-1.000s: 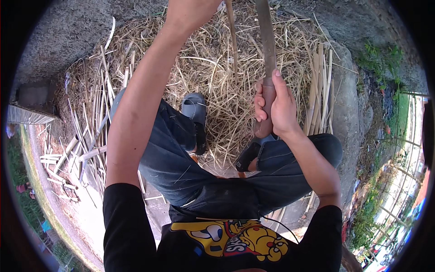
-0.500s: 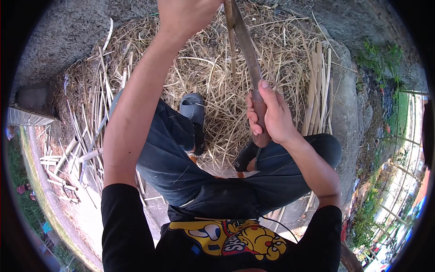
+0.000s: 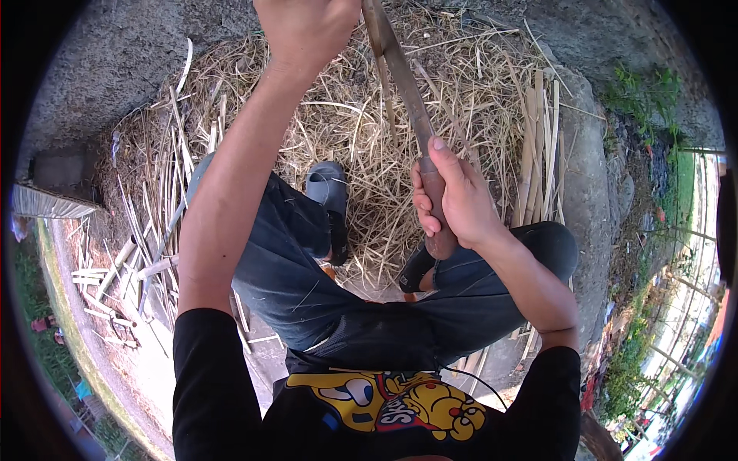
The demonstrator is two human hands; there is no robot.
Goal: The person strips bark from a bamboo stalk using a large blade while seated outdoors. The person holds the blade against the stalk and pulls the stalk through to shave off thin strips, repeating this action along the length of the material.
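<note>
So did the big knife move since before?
Yes. The knife tilted: its blade tip swung left toward the left hand, while the right hand stayed near the grey sandal.

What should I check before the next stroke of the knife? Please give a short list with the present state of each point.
1. Right hand closed on the knife handle: ok.
2. Left hand gripping the strip at the top: ok, partly cut off by the frame.
3. Left fingers away from the blade: cannot tell.
4. Blade pointing away from the body: ok.
5. Feet away from the blade: ok, the sandal is lower.
6. Footing on the straw: cannot tell.
</note>
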